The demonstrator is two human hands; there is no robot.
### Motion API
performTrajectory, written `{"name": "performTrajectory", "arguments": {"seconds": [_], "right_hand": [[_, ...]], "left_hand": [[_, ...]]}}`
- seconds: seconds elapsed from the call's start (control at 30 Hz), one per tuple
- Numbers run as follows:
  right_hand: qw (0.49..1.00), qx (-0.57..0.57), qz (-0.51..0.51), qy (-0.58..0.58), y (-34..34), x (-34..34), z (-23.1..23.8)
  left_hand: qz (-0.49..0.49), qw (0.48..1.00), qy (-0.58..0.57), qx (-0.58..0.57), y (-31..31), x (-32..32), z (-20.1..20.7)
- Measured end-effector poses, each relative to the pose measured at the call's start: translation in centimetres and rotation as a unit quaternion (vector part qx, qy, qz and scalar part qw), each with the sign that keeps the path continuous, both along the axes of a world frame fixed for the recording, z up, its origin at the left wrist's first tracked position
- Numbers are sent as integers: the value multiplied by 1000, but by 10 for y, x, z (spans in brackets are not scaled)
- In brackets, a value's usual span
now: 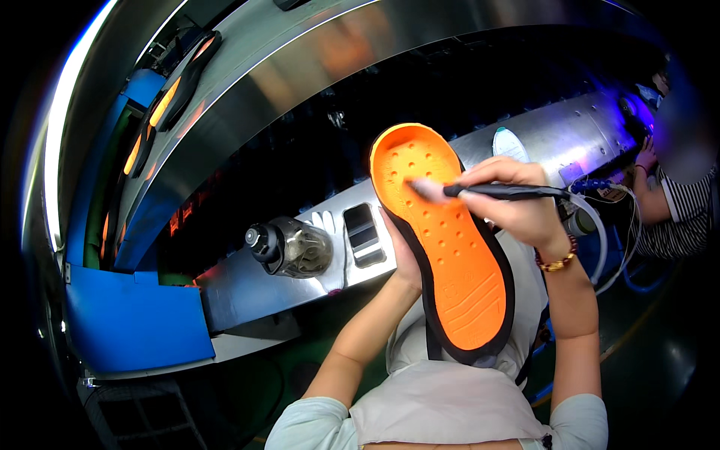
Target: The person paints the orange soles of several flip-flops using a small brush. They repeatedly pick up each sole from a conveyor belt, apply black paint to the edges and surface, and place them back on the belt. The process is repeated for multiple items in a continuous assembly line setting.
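An orange shoe sole (469,292) with a black rim and small round dimples hangs upright over my lap, wide end toward me. Its side and underside rest in my left hand (405,251), whose fingers are mostly hidden behind it. My right hand (517,206) grips a brush (510,192) by its black handle. The brush's blurred bristle end meets, or nearly meets, the orange surface in the upper part of the sole. From the handle's back end a pale hose (600,232) curves down to the right.
A metal ledge (247,289) crosses ahead, bearing a dark-capped bottle (300,249), a white glove (328,223), a dark rectangular object (364,235) and a white sole-shaped piece (509,143). Soles (166,103) sit on the machine at left, above a blue housing (135,322). At right, another person's arm (654,196) shows.
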State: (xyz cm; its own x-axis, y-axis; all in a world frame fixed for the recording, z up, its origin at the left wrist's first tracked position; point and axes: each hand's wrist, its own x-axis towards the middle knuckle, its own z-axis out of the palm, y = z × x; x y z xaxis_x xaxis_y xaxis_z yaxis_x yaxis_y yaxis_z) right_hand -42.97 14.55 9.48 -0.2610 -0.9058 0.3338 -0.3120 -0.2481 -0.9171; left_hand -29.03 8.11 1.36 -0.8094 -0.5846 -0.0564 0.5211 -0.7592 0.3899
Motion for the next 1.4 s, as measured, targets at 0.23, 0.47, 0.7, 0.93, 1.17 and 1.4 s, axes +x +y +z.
{"name": "performTrajectory", "arguments": {"seconds": [0.23,0.47,0.7,0.93,1.17,1.4], "right_hand": [[979,11,151,-134,15,7,-4],[980,-8,199,-15,25,12,-4],[986,-32,160,-11,26,9,-12],[985,47,119,-112,36,3,-12],[992,52,78,-88,48,-7,-17],[983,23,109,-146,68,-16,-22]], "left_hand": [[99,978,-99,-155,-10,12,-7],[4,999,4,-54,-21,8,6],[107,991,-20,-76,-33,0,21],[128,986,0,-110,-42,-3,32],[124,980,8,-154,-53,-2,47],[141,973,-24,-182,-61,-1,62]]}}
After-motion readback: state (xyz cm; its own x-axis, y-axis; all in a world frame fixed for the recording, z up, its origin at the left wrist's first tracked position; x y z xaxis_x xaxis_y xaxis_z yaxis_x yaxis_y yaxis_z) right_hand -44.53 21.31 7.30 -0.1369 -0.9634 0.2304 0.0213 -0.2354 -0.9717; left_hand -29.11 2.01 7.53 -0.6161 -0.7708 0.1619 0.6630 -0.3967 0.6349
